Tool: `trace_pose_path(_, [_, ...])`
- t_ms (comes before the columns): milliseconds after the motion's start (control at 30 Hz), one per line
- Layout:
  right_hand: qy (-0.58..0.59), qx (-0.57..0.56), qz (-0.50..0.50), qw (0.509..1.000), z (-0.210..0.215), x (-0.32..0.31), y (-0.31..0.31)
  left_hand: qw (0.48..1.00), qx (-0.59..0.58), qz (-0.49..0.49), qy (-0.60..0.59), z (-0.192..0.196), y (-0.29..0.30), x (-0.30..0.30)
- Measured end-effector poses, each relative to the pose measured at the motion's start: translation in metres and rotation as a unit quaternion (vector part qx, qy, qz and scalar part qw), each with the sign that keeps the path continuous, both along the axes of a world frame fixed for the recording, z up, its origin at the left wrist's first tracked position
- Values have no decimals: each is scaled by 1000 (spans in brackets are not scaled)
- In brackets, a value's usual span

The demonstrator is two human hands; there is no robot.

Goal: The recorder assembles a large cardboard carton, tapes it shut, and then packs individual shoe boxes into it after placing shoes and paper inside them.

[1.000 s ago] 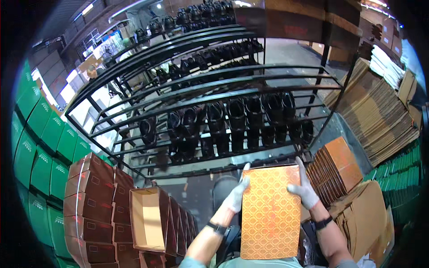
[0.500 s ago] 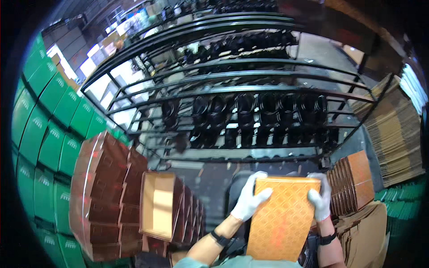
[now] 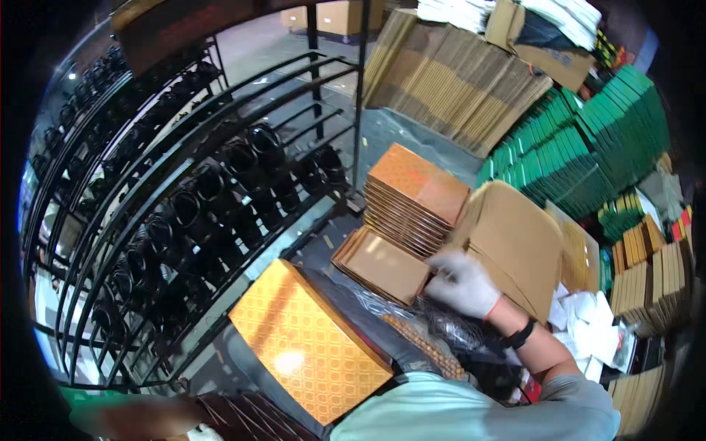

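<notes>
An orange shoe-box-like carton (image 3: pixel 309 342) with a repeating pattern rests tilted at my lap, and neither hand touches it. My right hand (image 3: pixel 465 285), in a white glove, is at the right corner of a shallow brown box piece (image 3: pixel 384 266). Its fingers are curled together; whatever lies between them is too small to make out. Behind that piece rises a stack of orange patterned box pieces (image 3: pixel 419 184). Only a bit of my left hand (image 3: pixel 204 434), also gloved, shows at the bottom edge beside nested brown boxes (image 3: pixel 254 419); its fingers are hidden.
A black metal rack (image 3: pixel 220 140) holding rows of black shoes (image 3: pixel 184 209) stands at the left. Bent cardboard (image 3: pixel 515 242) lies right of the stack. Farther off are flattened brown cartons (image 3: pixel 456 81) and green ones (image 3: pixel 559 162). White paper (image 3: pixel 588 323) sits beyond my right forearm.
My view has turned to the right. Both hands have let go of the orange box. The right hand has gone to the brown box piece, the left to the lower left edge.
</notes>
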State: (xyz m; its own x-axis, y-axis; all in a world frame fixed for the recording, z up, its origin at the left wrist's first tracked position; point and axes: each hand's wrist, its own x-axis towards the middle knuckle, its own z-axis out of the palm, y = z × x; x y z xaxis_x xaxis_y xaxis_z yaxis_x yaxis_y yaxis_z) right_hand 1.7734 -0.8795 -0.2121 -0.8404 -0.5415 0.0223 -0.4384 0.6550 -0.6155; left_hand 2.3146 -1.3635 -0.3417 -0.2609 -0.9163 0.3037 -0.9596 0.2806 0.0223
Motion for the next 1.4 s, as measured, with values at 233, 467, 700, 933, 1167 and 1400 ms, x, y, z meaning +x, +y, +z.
trace_pose_path(233, [18, 295, -193, 936, -60, -88, 209, 881, -56, -412, 228, 161, 118, -173])
trace_pose_path(467, [49, 247, -155, 955, -42, -84, 186, 708, 227, -657, 127, 175, 138, -227])
trace_pose_path(700, [-77, 114, -221, 965, -23, -107, 208, 706, 201, -634, 244, 212, 142, -264])
trace_pose_path(933, [-391, -371, -121, 833, 82, -64, 70, 442, 675, -463, 367, 248, 209, -370])
trace_pose_path(1167, [-191, -222, 174, 940, 129, -95, -166, 633, 596, -383, 312, 239, 219, -423])
trace_pose_path(1400, [195, 32, 115, 974, 7, -225, -429, 712, 521, -190, 430, 201, 119, -275])
